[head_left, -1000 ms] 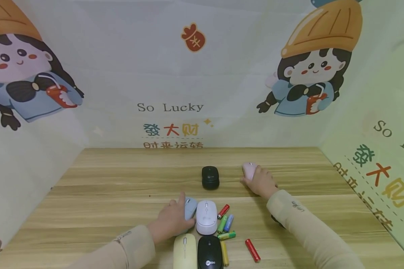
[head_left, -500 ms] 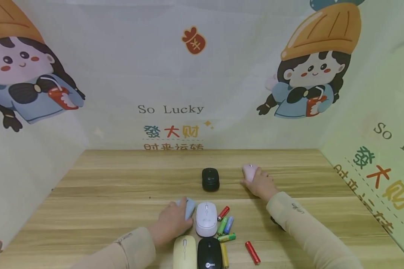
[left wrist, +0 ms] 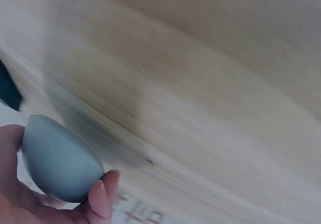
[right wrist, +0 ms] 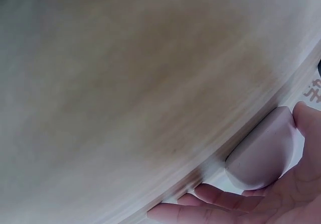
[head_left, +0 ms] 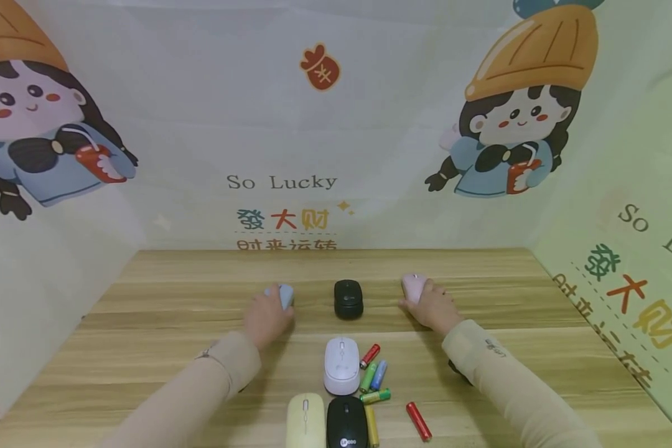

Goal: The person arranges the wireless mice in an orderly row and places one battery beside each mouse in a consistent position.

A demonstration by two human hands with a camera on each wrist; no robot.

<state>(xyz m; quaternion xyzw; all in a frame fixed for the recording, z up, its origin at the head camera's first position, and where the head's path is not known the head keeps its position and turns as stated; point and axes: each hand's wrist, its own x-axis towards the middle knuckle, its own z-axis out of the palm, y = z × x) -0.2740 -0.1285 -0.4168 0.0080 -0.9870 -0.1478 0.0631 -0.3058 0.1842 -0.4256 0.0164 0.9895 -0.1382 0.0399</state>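
My left hand [head_left: 267, 320] grips a light blue computer mouse [head_left: 285, 295] left of the black mouse [head_left: 348, 299] at the back of the table. In the left wrist view the thumb and fingertips hold the blue mouse [left wrist: 60, 158] by its sides, over the wood. My right hand [head_left: 435, 308] holds a pink mouse [head_left: 413, 286] to the right of the black one. From the right wrist, the pink mouse [right wrist: 266, 151] shows between thumb and fingers, low at the tabletop.
Nearer the front stand a white mouse [head_left: 341, 364], a yellow mouse [head_left: 305, 422] and a second black mouse [head_left: 347, 420]. Several coloured batteries lie to their right, with a red battery [head_left: 419, 421] farther out. Printed cloth [head_left: 201, 124] walls the wooden table [head_left: 145, 348].
My left hand has carried the blue mouse from beside the white mouse forward and left, to the back of the table. The right hand stays on the pink mouse.
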